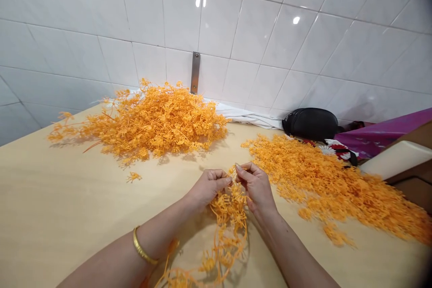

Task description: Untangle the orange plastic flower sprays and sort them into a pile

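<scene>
An orange artificial flower spray (232, 216) with thin branching stems hangs from my hands down toward the near table edge. My left hand (211, 186) pinches it near its top, thumb against fingers. Close beside it, my right hand (254, 184) also pinches at the top of the spray, thumb and forefinger together. The tips of both hands almost meet, and the exact bit between them is hard to make out. A large heap of similar orange sprays (165, 121) lies beyond my left hand. To the right spreads a pile of loose orange florets (324, 184).
One stray floret (134, 177) lies on the pale wooden table (67, 207). Along the tiled wall (219, 18) are a white cloth (246, 114) and a black pouch (310, 123). At the right are a purple sheet (388, 132), a cream-coloured object (398, 159) and a cardboard box (416, 184).
</scene>
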Motion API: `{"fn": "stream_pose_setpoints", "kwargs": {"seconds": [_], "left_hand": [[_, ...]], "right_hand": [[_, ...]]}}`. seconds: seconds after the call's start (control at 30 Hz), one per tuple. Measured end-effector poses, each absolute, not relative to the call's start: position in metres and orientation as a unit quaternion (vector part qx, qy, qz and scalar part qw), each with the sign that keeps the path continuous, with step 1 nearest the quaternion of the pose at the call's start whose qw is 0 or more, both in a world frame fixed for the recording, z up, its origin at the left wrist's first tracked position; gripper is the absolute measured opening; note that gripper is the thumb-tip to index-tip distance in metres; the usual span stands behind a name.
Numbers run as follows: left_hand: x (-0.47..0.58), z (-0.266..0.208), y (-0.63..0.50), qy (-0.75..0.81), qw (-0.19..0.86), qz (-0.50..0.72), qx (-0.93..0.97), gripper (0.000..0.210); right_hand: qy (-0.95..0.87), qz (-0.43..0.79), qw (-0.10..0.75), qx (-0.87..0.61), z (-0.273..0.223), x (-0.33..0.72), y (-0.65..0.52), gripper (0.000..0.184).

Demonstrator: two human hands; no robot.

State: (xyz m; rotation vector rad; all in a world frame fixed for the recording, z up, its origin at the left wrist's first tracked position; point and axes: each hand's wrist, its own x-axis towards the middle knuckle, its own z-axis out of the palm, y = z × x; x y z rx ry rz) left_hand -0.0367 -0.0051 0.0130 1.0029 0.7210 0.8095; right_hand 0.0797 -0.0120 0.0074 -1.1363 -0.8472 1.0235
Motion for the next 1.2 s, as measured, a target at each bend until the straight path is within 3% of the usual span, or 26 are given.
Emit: {"fn": "stream_pose_setpoints", "kwargs": {"seconds": [0.1,0.23,0.3,0.57,0.73,0.8,1.0,1.2], "left_hand": [[-0.039,0.010,-0.007,0.329,0.733,0.365,0.471,0.028],[-0.048,0.004,-0.009,0.361,0.711,0.342,0.497,0.026],[-0.050,0.002,-0.009,0.374,0.706,0.349,0.490,0.025],[-0.051,0.004,-0.004,0.376,0.718,0.311,0.496,0.028],[-0.047,0.005,-0.008,0.362,0.723,0.313,0.498,0.028],[-0.046,0.005,-0.010,0.345,0.726,0.328,0.497,0.030],[-0.054,-0.002,-0.010,0.339,0.723,0.331,0.502,0.025],[-0.054,-0.008,-0.001,0.295,0.758,0.397,0.425,0.020]], "right_hand": [[-0.358,0.427,0.659,-0.505,0.011,0.090,-0.010,0.027],[-0.226,0.328,0.761,-0.511,0.025,0.128,-0.005,0.033],[-0.240,0.301,0.771,-0.507,0.028,0.139,-0.005,0.030],[-0.468,0.510,0.543,-0.475,0.018,0.109,-0.014,0.028],[-0.572,0.499,0.442,-0.477,0.010,0.089,-0.017,0.024],[-0.586,0.447,0.465,-0.491,0.009,0.089,-0.013,0.027],[-0.283,0.234,0.739,-0.565,0.021,0.150,0.002,0.026],[-0.340,0.253,0.690,-0.587,0.021,0.163,0.001,0.018]]}}
